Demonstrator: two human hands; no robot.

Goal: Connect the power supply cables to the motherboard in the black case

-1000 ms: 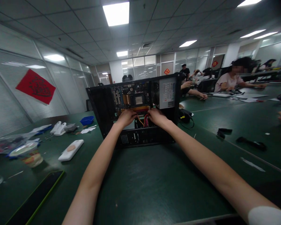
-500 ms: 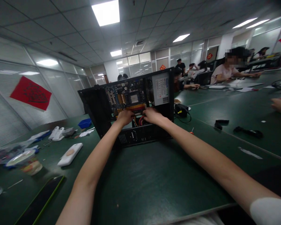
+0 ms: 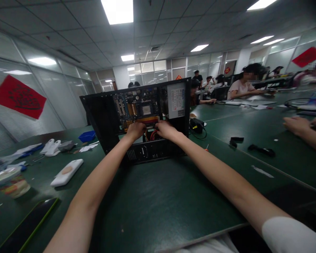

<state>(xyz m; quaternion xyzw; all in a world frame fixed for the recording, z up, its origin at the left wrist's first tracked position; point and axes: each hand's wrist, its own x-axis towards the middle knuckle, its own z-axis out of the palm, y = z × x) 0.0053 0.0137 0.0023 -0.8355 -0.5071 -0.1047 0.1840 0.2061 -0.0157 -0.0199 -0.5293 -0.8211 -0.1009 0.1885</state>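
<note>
Green table [image 3: 158, 211] is filling the lower frame; at centre an open computer case [image 3: 137, 123] is standing, motherboard [image 3: 137, 107] exposed. Left hand [image 3: 135, 130] and right hand [image 3: 165, 129] are curling onto red cables [image 3: 152, 135] inside; exact grip unclear. Wiring seems unfinished, side panel off.

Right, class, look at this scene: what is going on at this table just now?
A person has both hands inside an open computer case standing on a green table. The left hand and right hand rest low on the motherboard, beside red cables; whether either grips anything cannot be told. A co-worker's hand rests at the right.
</note>
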